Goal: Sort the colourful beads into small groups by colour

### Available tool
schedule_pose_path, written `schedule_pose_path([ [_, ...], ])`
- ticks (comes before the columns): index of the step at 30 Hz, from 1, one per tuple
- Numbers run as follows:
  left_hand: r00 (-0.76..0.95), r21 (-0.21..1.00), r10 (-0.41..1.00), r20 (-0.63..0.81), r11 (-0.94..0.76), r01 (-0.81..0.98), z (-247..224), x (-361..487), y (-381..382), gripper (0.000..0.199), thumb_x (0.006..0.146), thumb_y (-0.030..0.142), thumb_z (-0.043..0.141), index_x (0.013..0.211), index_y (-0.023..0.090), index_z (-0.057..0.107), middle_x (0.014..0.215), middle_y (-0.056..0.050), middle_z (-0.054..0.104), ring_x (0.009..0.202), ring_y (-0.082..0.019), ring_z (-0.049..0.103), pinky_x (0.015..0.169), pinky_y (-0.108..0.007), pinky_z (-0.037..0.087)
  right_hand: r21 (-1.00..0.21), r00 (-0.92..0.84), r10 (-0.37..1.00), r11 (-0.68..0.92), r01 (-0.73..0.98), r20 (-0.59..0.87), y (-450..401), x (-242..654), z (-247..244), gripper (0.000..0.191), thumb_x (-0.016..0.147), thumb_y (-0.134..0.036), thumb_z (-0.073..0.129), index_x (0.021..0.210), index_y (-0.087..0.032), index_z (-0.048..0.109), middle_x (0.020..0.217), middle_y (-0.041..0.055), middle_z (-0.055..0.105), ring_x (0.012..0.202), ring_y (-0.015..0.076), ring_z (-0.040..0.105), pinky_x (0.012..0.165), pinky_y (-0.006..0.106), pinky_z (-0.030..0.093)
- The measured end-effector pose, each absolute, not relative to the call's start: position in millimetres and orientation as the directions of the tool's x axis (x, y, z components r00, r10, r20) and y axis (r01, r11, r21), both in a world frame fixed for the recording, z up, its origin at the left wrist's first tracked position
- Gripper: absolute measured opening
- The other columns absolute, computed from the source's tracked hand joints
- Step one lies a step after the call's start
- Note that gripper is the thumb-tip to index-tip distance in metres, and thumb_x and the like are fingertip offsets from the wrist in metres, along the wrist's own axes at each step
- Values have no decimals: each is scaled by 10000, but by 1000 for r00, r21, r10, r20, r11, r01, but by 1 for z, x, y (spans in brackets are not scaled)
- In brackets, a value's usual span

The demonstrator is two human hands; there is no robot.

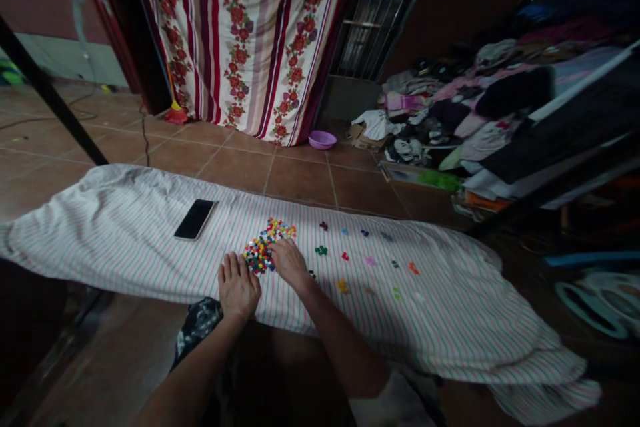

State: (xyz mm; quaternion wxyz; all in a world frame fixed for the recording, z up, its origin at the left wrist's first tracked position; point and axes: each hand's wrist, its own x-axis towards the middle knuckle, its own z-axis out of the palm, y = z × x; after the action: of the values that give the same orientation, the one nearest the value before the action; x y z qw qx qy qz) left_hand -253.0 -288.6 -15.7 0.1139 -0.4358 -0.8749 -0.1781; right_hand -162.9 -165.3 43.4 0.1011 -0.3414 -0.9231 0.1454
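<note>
A mixed pile of small colored pieces, too small to name more exactly, lies on the striped cloth. My left hand rests flat at the pile's near left edge, fingers stretched out. At the pile's right side is my right hand, its fingers bent and drawn together among the pieces; whatever they pinch is hidden. Right of it sit small single-color groups, among them green pieces, maroon pieces, yellow pieces, pink pieces and orange pieces. Some dark pieces are partly covered by my right wrist.
A phone lies on the cloth to the left. Beyond the covered surface, a purple basin stands on the tiled floor, near a flowered curtain and a broom. Heaped clothes occupy the right side.
</note>
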Motion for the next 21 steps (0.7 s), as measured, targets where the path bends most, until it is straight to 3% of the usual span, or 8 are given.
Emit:
schedule_pose_path([
  [9,-611,291,716,336,538,791,-15,-252,-290,572,830,277,410,1324,-2,482,1417,-256,426,1386,-340,318,1135,-520,250,-265,-747,663,731,629,57,-160,-171,35,283,919,-139,436,1012,-218,691,1009,86,657,1023,215,515,906,323,387],
  [16,-599,260,714,362,540,801,-20,-254,-288,554,834,273,407,1298,-11,510,1390,-263,456,1357,-356,362,1128,-516,265,-240,-733,677,724,647,64,-157,-174,32,235,901,-130,458,942,-204,677,965,93,655,1016,233,520,886,332,396],
  [21,-602,259,711,362,544,798,-16,-253,-289,561,839,279,398,1312,-7,494,1399,-263,445,1370,-348,344,1124,-522,263,-306,-713,693,705,640,105,-158,-169,38,150,887,-177,508,912,-202,653,981,70,655,1001,207,535,889,307,399],
])
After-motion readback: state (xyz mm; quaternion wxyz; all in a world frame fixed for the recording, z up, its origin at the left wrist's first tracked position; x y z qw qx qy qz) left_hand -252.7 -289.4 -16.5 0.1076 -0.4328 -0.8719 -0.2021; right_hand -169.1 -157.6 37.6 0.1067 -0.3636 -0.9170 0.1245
